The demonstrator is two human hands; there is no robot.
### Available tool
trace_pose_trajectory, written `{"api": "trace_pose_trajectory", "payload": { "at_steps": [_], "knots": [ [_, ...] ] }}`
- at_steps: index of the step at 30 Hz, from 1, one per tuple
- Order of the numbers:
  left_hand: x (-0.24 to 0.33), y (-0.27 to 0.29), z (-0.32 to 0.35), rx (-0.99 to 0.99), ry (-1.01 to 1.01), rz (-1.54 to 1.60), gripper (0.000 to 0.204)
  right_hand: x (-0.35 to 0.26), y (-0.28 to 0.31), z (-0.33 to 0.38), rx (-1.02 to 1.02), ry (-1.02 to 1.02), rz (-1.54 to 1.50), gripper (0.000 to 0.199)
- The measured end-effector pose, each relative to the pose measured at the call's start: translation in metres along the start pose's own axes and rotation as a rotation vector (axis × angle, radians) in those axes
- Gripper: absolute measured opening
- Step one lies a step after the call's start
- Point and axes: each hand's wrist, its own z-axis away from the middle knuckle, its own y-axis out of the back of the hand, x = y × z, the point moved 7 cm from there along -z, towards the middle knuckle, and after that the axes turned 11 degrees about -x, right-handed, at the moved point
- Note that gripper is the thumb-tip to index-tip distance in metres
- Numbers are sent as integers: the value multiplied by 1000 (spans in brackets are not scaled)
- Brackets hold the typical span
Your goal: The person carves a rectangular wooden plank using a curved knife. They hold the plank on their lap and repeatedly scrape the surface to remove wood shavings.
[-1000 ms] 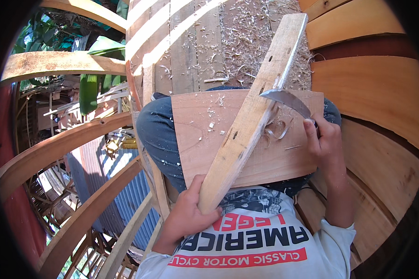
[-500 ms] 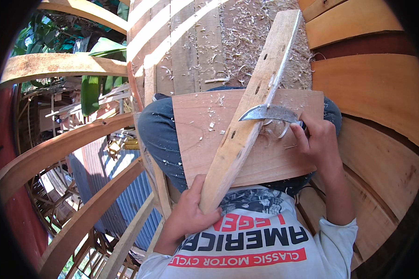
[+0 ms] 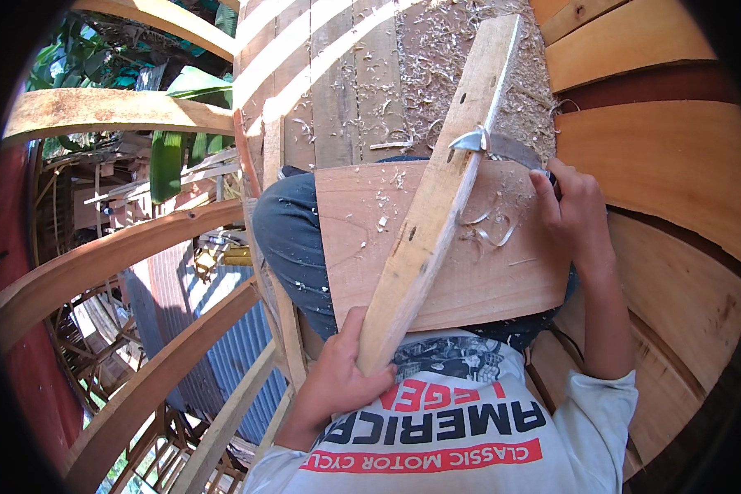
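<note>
Red and black lettering fronts the white shirt; beyond, the left hand wraps the near end of a wooden bar, slanting over a board. The bar should be stiff, fairly light, hardly slippery, best held at that end. The right hand grips a curved knife; whether its blade touches wood is unclear.

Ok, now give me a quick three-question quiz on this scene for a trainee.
1. Multiple choice: the wooden bar lies (a) under, (b) across the top of, or (c) well away from the flat board?
2. True or false: the right hand holds the curved knife.
3. Fill in: curly wood ____ litter the plank floor.

Key: 1. b. 2. True. 3. shavings.
</note>
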Motion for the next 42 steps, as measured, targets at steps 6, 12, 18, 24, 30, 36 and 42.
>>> {"api": "trace_pose_trajectory", "payload": {
  "at_steps": [6,12,18,24,30,36,42],
  "knots": [
    [-15,-14,15,-81,8,26,68,94,60,-4,267,-247,-101,41],
    [-8,-6,10,-30,121,-44,68,8,12,35,27,-63,-170,38],
    [6,-3,12,17,125,-147,67,-24,-21,63,-170,41,-45,40],
    [7,-9,13,36,187,-173,65,-11,-16,53,-151,-20,89,47],
    [-1,-12,17,11,177,-172,66,31,1,23,-4,-153,78,52],
    [-11,-16,21,-49,144,-174,70,73,36,14,61,-313,-27,52],
    [-9,-6,19,46,143,-157,66,-36,-27,63,-245,22,-58,43]
  ]
}}
